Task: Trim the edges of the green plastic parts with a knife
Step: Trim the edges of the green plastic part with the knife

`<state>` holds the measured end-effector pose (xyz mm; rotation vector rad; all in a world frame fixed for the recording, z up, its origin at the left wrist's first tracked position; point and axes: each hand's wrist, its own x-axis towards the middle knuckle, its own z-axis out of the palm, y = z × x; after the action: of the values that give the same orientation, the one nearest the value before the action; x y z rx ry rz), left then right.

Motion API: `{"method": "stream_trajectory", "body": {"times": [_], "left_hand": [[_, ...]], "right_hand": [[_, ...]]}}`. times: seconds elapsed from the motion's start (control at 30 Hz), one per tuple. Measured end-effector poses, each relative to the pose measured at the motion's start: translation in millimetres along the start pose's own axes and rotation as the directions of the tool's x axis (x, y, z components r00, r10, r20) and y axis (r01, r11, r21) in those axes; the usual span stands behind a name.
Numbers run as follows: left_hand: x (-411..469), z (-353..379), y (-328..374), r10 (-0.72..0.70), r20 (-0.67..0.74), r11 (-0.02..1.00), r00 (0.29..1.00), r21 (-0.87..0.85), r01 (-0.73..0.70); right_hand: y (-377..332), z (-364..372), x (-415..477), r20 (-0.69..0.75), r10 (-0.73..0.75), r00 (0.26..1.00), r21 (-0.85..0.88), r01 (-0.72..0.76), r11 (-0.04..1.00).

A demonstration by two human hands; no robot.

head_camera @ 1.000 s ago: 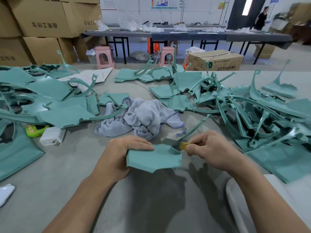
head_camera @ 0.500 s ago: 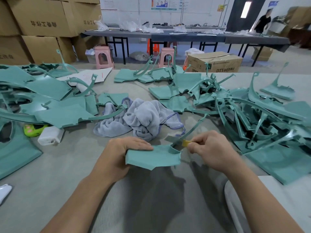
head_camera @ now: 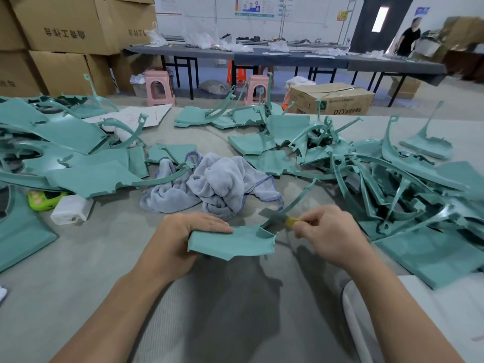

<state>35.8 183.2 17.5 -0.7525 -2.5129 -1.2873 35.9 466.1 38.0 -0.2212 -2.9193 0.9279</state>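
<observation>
While the left hand (head_camera: 180,239) grips the green plastic part (head_camera: 230,243), the right hand (head_camera: 332,234) pinches the knife (head_camera: 279,217) against its edge.

Small factory finishing workshop. Green plastic parts (head_camera: 86,176) lying heaped across grey felt-covered worktable (head_camera: 78,271). Stacked cardboard cartons (head_camera: 60,24) with printed lettering lining left wall. Long dark workbench (head_camera: 288,57) running across back, carrying plastic bags and small items. Pink plastic stools (head_camera: 159,87) standing under it. Open carton (head_camera: 330,99) sitting on floor. Printed chart (head_camera: 258,6) hanging on wall. Person (head_camera: 408,38) working at far right.
</observation>
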Motion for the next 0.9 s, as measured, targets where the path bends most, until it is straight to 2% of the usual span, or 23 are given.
{"method": "stream_trajectory", "body": {"times": [0.03,0.1,0.17,0.27,0.33,0.43,0.47,0.53,0.6,0.63,0.67,0.73,0.77,0.83,0.87,0.9], "left_hand": [[0,0,-1,0.000,-0.002,1.000,1.000,-0.003,0.000],[-1,-1,-1,0.008,0.005,1.000,1.000,-0.004,-0.008],[-1,-2,-1,0.027,0.020,1.000,0.999,0.011,-0.027],[0,-2,-1,0.028,0.012,1.000,1.000,0.013,-0.028],[0,-2,-2,0.028,0.009,0.999,1.000,0.015,-0.029],[0,-3,-2,0.044,0.018,0.999,0.999,0.010,-0.044],[-1,-3,-2,0.049,0.016,0.999,0.999,0.007,-0.049],[0,-3,-2,0.054,0.008,0.998,0.999,0.012,-0.054],[0,-3,-1,0.041,-0.006,0.999,0.999,0.020,-0.041],[0,-3,0,0.036,-0.015,0.999,0.999,0.022,-0.036],[-1,-2,-1,0.036,-0.019,0.999,0.999,0.022,-0.035],[-1,-1,0,0.027,-0.030,1.000,0.999,0.008,-0.027],[-1,-1,0,0.007,-0.037,1.000,0.999,-0.009,-0.007],[-2,3,0,-0.077,-0.067,0.997,0.995,-0.035,0.075],[-1,5,1,-0.149,-0.095,0.988,0.984,-0.065,0.143],[1,7,0,-0.243,-0.128,0.961,0.962,-0.165,0.221]], "right_hand": [[0,1,1,-0.049,0.026,0.998,-0.074,-0.030,0.997],[3,-4,5,-0.256,0.100,0.962,-0.161,-0.144,0.976],[6,-8,6,-0.346,0.094,0.934,-0.092,-0.134,0.987],[1,0,1,-0.205,-0.023,0.979,-0.034,0.016,0.999],[-3,4,0,-0.146,0.006,0.989,-0.142,-0.027,0.989],[-1,-5,6,-0.349,0.131,0.928,-0.213,-0.215,0.953],[0,-6,6,-0.387,0.120,0.914,-0.196,-0.208,0.958],[-5,1,3,-0.335,0.024,0.942,-0.149,-0.078,0.986],[-12,12,-3,-0.193,-0.048,0.980,-0.140,0.021,0.990],[-11,14,-3,-0.167,-0.023,0.986,-0.185,-0.008,0.983],[-9,12,1,-0.207,0.037,0.978,-0.233,-0.086,0.969],[0,4,7,-0.361,0.145,0.921,-0.224,-0.237,0.945],[5,1,8,-0.407,0.161,0.899,-0.178,-0.251,0.952],[5,5,7,-0.401,0.123,0.908,-0.067,-0.163,0.984],[2,9,5,-0.379,0.090,0.921,-0.018,-0.104,0.994],[0,14,4,-0.365,0.066,0.929,0.046,-0.053,0.998]]}}
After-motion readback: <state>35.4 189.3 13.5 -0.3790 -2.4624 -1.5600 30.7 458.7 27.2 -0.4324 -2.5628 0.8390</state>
